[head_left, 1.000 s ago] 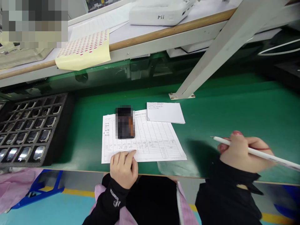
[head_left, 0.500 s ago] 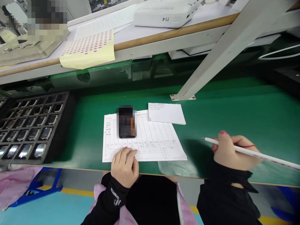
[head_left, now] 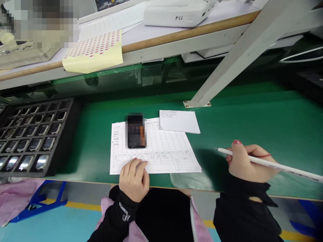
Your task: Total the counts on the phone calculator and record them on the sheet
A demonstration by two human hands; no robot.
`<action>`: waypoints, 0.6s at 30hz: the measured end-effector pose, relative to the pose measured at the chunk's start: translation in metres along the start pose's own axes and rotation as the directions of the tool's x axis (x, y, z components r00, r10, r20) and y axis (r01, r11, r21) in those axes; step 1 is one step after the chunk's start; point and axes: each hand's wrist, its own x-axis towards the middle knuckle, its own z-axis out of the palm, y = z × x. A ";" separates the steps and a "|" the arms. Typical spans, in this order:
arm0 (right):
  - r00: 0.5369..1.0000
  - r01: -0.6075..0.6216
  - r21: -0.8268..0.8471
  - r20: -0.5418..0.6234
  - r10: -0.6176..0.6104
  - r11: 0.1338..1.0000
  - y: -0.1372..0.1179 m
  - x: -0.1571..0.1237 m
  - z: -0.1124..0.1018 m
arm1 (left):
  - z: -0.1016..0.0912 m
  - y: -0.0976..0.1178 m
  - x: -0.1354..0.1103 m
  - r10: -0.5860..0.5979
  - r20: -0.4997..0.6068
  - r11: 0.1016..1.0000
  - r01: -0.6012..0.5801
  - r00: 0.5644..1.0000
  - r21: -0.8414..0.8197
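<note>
My left hand (head_left: 134, 179) lies flat on the lower edge of a printed form (head_left: 174, 151), fingers stretched out and holding nothing. Handwritten figures run along the form's lower rows. On top of the sheet, above my fingertips, rests a dark phone-shaped object (head_left: 136, 131), its face blurred out. A small stack of white note paper (head_left: 180, 121) with some writing overlaps the form's upper right corner. To the right of the form, my right hand (head_left: 249, 163) grips a white pen (head_left: 272, 164). The pen's tip points left, apart from the paper.
At left stands a black foam tray (head_left: 63, 134) with rows of small framed parts. A white slanted post (head_left: 227, 64) is bolted to the green table (head_left: 252, 124). The shelf above holds a yellow sticker sheet (head_left: 93, 53) and a white box (head_left: 169, 15). A black object (head_left: 308, 84) sits far right.
My right hand and the pen have shifted slightly to the left. My left hand, the form and the dark object stay where they were.
</note>
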 end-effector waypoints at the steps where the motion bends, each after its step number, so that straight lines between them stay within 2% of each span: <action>1: 1.000 -0.002 -0.002 0.001 0.002 1.000 0.001 0.001 0.000 | 0.000 0.000 0.000 0.000 -0.002 1.000 0.000 1.000 0.002; 18: 1.000 -0.027 0.006 0.015 0.027 1.000 -0.002 -0.001 -0.001 | 0.000 0.000 0.000 -0.001 0.003 1.000 0.001 1.000 -0.013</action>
